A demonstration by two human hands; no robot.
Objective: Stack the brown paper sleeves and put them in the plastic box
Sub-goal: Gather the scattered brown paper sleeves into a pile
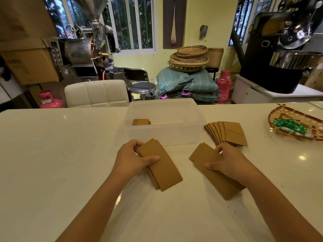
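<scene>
My left hand (133, 158) grips a small stack of flat brown paper sleeves (165, 169) just above the white table, thumb across the top. My right hand (227, 161) holds another brown sleeve bundle (212, 179) by its far end, lying at an angle on the table. A translucent plastic box (164, 135) stands just beyond both hands, with a short pile of sleeves (141, 122) inside at its left. A fanned pile of loose sleeves (229, 132) lies on the table to the right of the box.
A woven tray (283, 116) holding green packets (289, 127) sits at the table's right edge. A white padded chair (96, 93) stands behind the table's far side. Coffee roasters, baskets and sacks fill the room beyond.
</scene>
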